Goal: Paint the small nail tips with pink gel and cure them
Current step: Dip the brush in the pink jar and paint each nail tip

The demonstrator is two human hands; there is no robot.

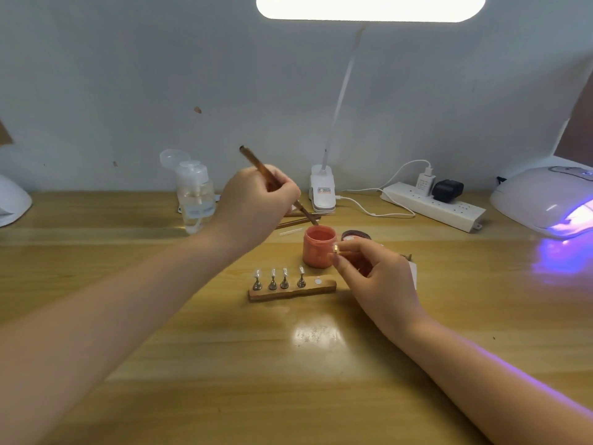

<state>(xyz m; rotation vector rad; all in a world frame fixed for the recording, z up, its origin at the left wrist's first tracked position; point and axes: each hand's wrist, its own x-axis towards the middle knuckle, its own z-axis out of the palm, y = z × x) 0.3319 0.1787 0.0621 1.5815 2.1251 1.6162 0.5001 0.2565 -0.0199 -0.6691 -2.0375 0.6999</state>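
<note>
My left hand [256,207] grips a brown brush [271,179], whose tip reaches the rim of the open pink gel jar [318,247]. My right hand [372,274] pinches a small metal nail-tip stand [336,248] right beside the jar. A wooden holder bar [292,289] in front of the jar carries several metal stands with clear nail tips [278,277]; its rightmost spot shows a bare white disc [318,281]. The jar's dark lid [355,236] lies behind my right hand. The curing lamp [545,200] glows violet at the far right.
A clear pump bottle [195,197] stands behind my left hand. A clip desk lamp [322,187], a white power strip [433,203] with plugs and cable, and spare brushes [298,220] lie at the back. A white object [12,200] sits far left.
</note>
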